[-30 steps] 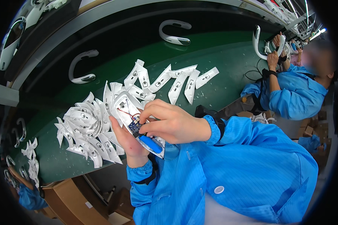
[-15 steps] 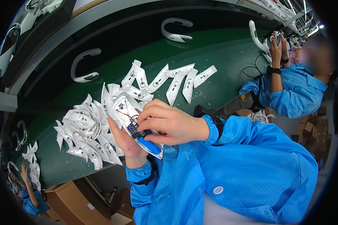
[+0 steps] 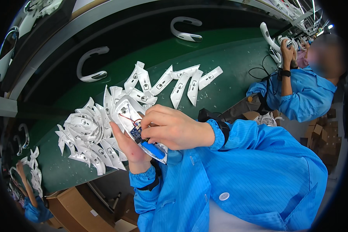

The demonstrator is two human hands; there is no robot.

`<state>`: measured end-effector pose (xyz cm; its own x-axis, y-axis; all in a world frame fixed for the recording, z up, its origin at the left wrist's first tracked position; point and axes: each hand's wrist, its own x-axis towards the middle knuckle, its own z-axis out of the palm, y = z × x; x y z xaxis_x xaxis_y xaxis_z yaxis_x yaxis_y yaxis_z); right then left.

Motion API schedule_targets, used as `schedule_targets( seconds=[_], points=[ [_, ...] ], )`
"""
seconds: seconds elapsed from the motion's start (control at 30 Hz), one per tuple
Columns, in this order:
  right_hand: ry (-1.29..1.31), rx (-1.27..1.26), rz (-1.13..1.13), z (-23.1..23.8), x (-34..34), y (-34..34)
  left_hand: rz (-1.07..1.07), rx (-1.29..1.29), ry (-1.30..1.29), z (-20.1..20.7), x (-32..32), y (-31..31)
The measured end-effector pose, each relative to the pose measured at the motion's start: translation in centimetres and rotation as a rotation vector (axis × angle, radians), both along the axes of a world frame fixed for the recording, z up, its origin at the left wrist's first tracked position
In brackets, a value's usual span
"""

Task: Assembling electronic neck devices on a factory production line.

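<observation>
My left hand (image 3: 133, 151) cradles a white plastic housing (image 3: 124, 110) from below, tilted in front of my chest. Inside the housing lie a small dark-blue circuit board (image 3: 136, 133), thin red and dark wires (image 3: 126, 117), and a blue cylindrical battery cell (image 3: 154, 150) at the end nearest me. My right hand (image 3: 178, 128) reaches over from the right, its bent fingers and thumb closed on the circuit board. Part of the board is hidden under those fingers.
White curved shells (image 3: 83, 129) lie heaped left of my hands on the green table (image 3: 228, 85). Further shells (image 3: 179, 89) spread beyond them. C-shaped white devices (image 3: 185, 35) stand at the back. A co-worker (image 3: 301, 91) sits at right; a cardboard box (image 3: 79, 207) stands below left.
My right fingers have drawn closer together over the circuit board and cover more of it. The housing stays in my left hand. The co-worker at right has shifted their hands and the white device.
</observation>
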<state>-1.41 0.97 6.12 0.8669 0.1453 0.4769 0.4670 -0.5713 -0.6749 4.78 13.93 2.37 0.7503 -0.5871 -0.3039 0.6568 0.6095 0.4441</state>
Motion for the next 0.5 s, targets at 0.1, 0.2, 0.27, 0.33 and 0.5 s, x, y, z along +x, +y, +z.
schedule_targets(
  seconds=[0.1, 0.2, 0.27, 0.33, 0.5],
  points=[
    [-0.005, -0.001, 0.007, 0.0, 0.0, -0.1, -0.016, -0.01, -0.045, -0.5, 0.2, 0.2],
    [0.008, 0.035, 0.012, 0.0, 0.0, -0.2, -0.027, -0.046, -0.04, -0.5, 0.3, 0.4],
    [0.026, 0.059, 0.009, -0.1, -0.1, -0.2, -0.035, -0.052, -0.048, -0.8, 0.3, 0.5],
    [0.023, 0.051, 0.035, -0.4, -0.2, -0.1, -0.04, -0.059, -0.056, -0.8, 0.3, 0.8],
    [0.082, 0.15, 0.02, 0.2, -0.5, -0.5, 0.027, 0.078, 0.093, 1.1, 0.0, 0.0]
  ],
)
